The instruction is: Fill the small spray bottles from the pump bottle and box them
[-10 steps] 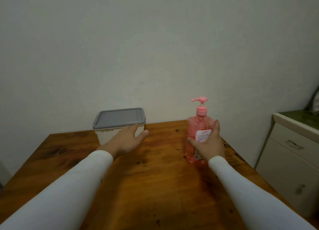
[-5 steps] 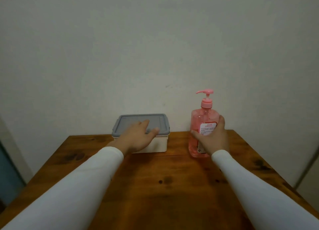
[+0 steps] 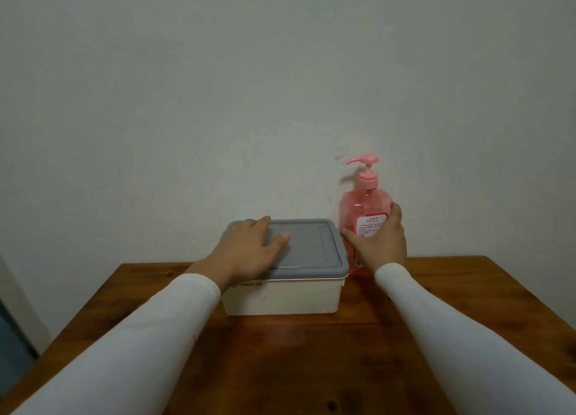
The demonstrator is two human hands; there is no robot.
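Wooden table (image 3: 311, 368) bare in front — left hand (image 3: 249, 252) flat on lid (image 3: 311, 246), right hand (image 3: 378, 243) gripping pump bottle (image 3: 364, 206).

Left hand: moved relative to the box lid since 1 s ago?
Yes. The left hand went from the front edge of the grey lid to flat on top, farther back.

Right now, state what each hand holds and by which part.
Right hand grips the pink pump bottle around its lower body. Left hand holds nothing, lying flat on the box's grey lid.
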